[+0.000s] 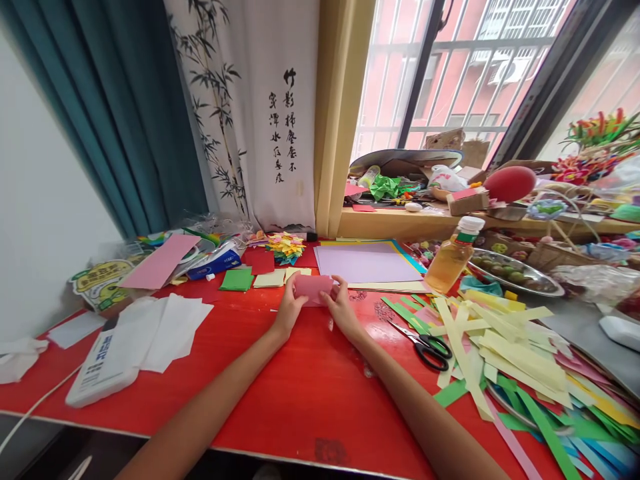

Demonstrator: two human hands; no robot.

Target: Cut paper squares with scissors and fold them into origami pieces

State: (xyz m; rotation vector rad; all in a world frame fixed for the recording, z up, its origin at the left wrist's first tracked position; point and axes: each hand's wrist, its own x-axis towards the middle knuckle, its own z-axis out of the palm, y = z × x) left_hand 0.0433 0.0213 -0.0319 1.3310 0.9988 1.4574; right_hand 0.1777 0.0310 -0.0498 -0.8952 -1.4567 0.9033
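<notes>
A small pink paper [313,289] is held up over the red table, just in front of the stacks of coloured paper. My left hand [289,305] grips its left edge, thumb on the near face. At the right edge, my right hand [340,305] pinches it the same way. Behind the hands lie green squares [237,279], pale yellow squares [270,279] and red squares [263,261]. A stack of large sheets with a lilac one [370,261] on top is just beyond my right hand.
Black-handled scissors [433,351] lie right of my right forearm, beside heaped paper strips [520,353]. A bottle of amber liquid [453,257] stands behind them, near a metal tray [547,287]. White tissues in a pack [107,360] lie left on the red table [300,407].
</notes>
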